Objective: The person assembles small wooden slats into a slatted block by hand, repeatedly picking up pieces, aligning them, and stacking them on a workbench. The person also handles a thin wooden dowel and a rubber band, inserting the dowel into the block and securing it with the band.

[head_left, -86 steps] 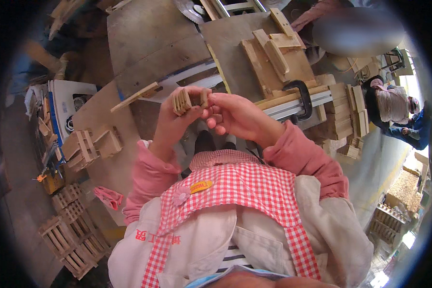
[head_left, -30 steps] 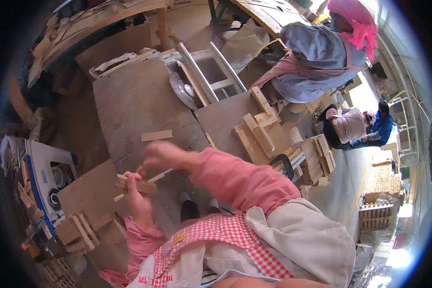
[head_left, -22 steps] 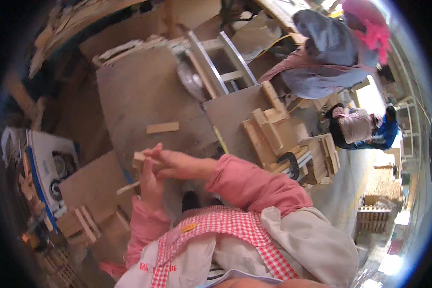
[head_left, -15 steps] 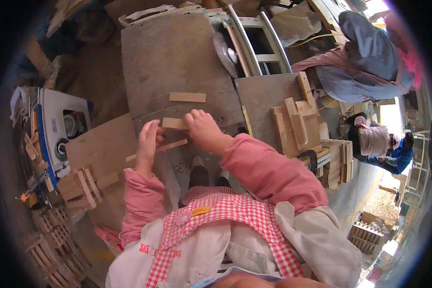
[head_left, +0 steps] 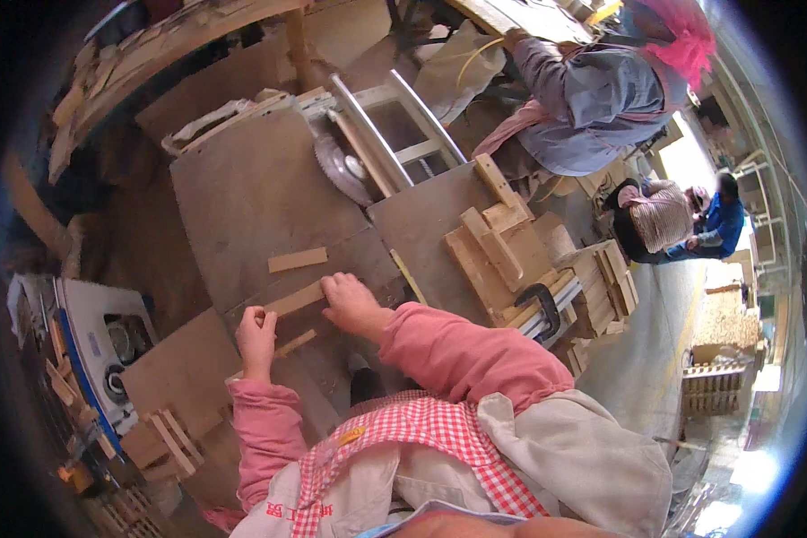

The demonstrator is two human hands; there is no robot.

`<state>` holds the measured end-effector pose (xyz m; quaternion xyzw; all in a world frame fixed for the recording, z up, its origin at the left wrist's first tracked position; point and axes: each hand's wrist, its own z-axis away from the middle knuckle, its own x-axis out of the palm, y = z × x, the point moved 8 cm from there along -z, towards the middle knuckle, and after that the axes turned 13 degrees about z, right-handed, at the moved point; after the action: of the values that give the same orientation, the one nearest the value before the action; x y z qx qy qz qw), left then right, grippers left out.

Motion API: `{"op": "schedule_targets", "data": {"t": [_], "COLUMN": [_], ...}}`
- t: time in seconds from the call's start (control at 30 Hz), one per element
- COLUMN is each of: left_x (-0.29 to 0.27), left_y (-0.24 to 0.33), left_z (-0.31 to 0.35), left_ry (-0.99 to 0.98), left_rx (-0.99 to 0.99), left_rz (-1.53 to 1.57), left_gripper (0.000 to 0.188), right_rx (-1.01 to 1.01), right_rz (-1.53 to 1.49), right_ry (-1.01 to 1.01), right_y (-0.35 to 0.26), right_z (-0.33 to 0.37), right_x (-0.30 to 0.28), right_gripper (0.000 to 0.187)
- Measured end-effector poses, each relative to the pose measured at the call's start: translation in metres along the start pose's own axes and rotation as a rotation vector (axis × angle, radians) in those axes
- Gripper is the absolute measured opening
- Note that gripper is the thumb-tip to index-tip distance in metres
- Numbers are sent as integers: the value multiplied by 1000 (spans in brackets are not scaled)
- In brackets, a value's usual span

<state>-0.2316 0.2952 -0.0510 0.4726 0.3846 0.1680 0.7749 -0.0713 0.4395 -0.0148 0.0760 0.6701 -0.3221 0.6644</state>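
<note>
A flat wooden strip (head_left: 296, 299) lies between my two hands at the near edge of the worktable. My right hand (head_left: 351, 303) has its fingers closed over the strip's right end. At the left end, my left hand (head_left: 256, 335) is pinched with its thumb and fingers together; the fingertips cover that end. A shorter wooden block (head_left: 298, 260) rests on the tabletop just beyond. Closer to my body a thin wooden stick (head_left: 296, 342) shows below the strip, between my forearms.
A circular saw blade (head_left: 342, 170) stands beside a metal frame (head_left: 403, 134) beyond the table (head_left: 233, 206). To the right are stacked boards (head_left: 493, 260) and a black clamp (head_left: 547, 309). A white machine (head_left: 108, 332) is at left. A co-worker (head_left: 592, 108) bends at upper right; two people sit farther off.
The view has turned, shifting the table leftward and lower. My left hand's fingers, stretched out before, are now pinched at the strip's left end. More of the strip shows between my hands.
</note>
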Motion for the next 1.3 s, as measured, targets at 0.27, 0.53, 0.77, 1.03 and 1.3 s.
{"op": "schedule_targets", "data": {"t": [0.27,0.53,0.77,1.03,1.3], "left_x": [-10,17,129,175,254], "left_y": [-9,118,210,280,362], "left_z": [-1,53,130,189,201], "left_ry": [31,164,-37,-81,-193], "left_rx": [-2,512,604,695,903], "left_rz": [191,188,204,225,-15], "left_gripper": [28,22,21,20,28], "right_rx": [42,137,278,214,261], "right_rz": [-152,-182,-141,454,392], "right_ry": [-94,134,517,919,233], "right_y": [38,181,356,435,490], "right_z": [18,107,164,190,136], "right_x": [-31,-176,-294,-441,-445], "right_gripper": [49,41,41,51,50]}}
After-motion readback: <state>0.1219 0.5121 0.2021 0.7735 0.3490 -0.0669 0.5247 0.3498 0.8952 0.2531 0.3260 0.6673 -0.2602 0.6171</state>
